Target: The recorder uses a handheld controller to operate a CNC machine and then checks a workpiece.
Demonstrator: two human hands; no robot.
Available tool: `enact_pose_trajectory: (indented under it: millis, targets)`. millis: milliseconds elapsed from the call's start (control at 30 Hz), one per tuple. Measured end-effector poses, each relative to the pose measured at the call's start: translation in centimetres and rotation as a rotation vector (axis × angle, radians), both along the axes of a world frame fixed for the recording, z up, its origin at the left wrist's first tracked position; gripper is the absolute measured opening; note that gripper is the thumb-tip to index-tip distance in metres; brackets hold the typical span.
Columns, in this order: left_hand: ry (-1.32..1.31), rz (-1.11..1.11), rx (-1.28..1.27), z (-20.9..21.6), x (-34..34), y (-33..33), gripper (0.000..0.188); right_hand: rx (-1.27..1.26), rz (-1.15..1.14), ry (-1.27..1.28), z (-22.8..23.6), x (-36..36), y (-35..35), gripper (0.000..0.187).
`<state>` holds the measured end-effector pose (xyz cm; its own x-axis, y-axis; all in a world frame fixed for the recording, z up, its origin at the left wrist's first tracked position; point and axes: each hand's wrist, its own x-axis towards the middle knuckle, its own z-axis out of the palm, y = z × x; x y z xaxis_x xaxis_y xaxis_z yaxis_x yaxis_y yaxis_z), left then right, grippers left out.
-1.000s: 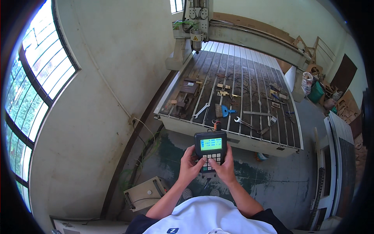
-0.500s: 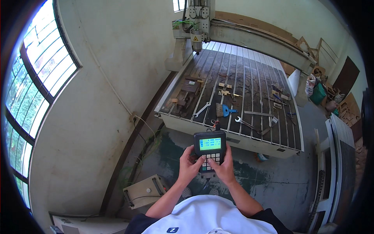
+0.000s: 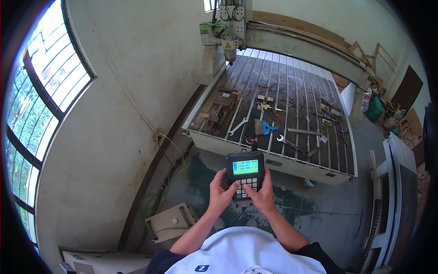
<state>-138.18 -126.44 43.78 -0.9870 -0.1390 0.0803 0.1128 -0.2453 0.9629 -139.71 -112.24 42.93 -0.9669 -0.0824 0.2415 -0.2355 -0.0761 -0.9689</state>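
A black handheld machine controller (image 3: 230, 160) with a lit green-blue screen and a keypad is held in front of my body. My left hand (image 3: 221, 192) grips its left side, with the thumb on the keys. Round its right side my right hand (image 3: 262, 194) is closed, that thumb also on the keypad. A cable (image 3: 242, 213) hangs from the unit's lower end. Beyond it stands a gantry routing machine with a slotted bed (image 3: 273, 105). Its spindle (image 3: 230, 49) hangs over the bed's far left side.
On the bed lie an open-end wrench (image 3: 237, 126), a blue-handled brush (image 3: 264, 128), a second wrench (image 3: 289, 144), a vise-like dark metal block (image 3: 222, 107) and other hand tools. A beige box (image 3: 171, 223) sits on the floor at left. Barred windows (image 3: 54, 82) line the left wall.
The gantry and spindle have shifted slightly nearer over the bed. The screen's readout has changed. Both hands keep the same grip on the controller, with little visible movement.
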Motion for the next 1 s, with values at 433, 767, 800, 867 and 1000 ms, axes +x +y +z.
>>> enact_pose_trajectory:
  millis: [433, 767, 800, 867, 1000]
  targets:
    - [0.007, -0.001, 0.002, -0.3, -0.2, -0.2, 0.034, -0.005, 0.006, -0.036, -0.6, -0.3, -0.1, 0.072]
    - [-0.009, 0.01, 0.004, -0.5, 0.2, -0.5, 0.033, -0.002, 0.02, -0.018, 0.2, 0.1, -0.5, 0.073]
    - [-0.008, 0.004, 0.003, -0.6, 0.2, -0.5, 0.033, 0.002, 0.017, -0.039, 0.4, 0.2, -0.5, 0.073]
    - [-0.009, 0.001, 0.0, -0.6, 0.3, -0.6, 0.034, 0.006, 0.014, -0.061, 0.3, 0.3, -0.5, 0.073]
    - [-0.007, -0.024, 0.004, -0.7, 0.4, -0.7, 0.035, -0.004, 0.007, -0.032, -0.3, 0.3, -0.5, 0.073]
